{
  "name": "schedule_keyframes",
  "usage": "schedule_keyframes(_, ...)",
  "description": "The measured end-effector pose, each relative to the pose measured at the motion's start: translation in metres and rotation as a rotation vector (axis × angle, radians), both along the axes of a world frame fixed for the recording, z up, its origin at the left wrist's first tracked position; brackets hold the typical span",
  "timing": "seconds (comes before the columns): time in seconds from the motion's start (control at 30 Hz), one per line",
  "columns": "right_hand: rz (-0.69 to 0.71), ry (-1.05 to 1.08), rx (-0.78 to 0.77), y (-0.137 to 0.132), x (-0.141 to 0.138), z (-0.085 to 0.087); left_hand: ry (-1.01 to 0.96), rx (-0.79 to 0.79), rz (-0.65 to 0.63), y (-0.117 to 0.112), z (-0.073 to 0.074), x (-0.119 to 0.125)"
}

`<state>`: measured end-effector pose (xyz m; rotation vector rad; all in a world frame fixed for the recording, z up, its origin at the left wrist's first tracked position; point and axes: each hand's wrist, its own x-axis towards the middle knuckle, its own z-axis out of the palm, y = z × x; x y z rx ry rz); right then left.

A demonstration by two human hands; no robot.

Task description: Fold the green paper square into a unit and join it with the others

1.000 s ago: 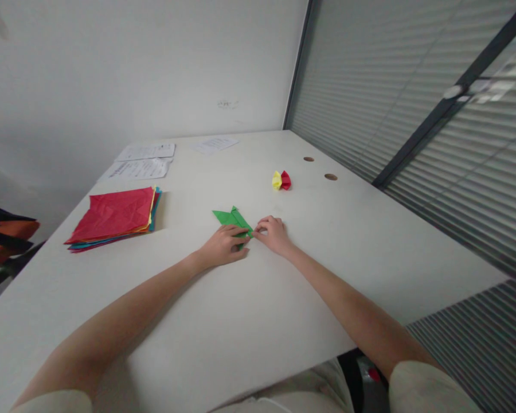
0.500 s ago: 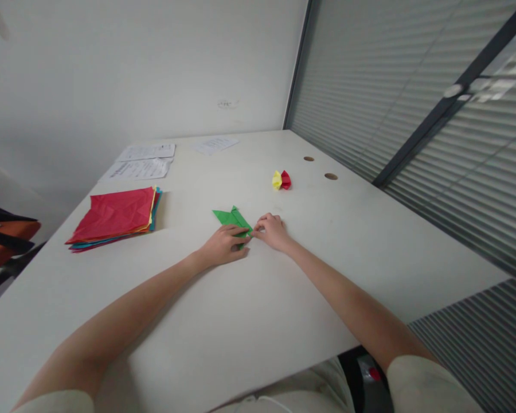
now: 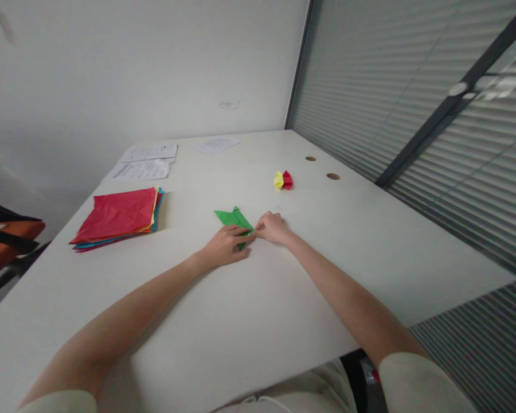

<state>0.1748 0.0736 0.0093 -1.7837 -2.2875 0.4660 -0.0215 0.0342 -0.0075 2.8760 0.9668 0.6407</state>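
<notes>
A folded green paper (image 3: 229,217) with pointed corners lies on the white table in front of me. My left hand (image 3: 227,245) rests over its near part, fingers stretched out and pressing it down, so part of the paper is hidden. At the paper's right corner, my right hand (image 3: 272,228) has thumb and forefinger pinched together on the edge. Farther back and to the right sits a small folded paper piece (image 3: 282,180), half yellow and half red.
A stack of coloured paper sheets (image 3: 118,213), red on top, lies at the left. Behind it are printed sheets (image 3: 144,168), with another printed sheet (image 3: 218,145) by the wall. Two round holes (image 3: 332,176) pierce the tabletop near the blinds (image 3: 352,103). An orange chair (image 3: 12,244) stands at far left.
The whole view has shifted slightly. Both hands stay on the green paper in nearly the same pose, with the right fingers still pinched at its corner.
</notes>
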Motion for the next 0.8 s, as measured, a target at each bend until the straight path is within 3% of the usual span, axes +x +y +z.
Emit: schedule_keyframes(0.8, -0.056, 0.037, 0.044, -0.0042, 0.0024, -0.0024, 0.024, -0.019, -0.029, -0.0029, 0.007, 0.0015)
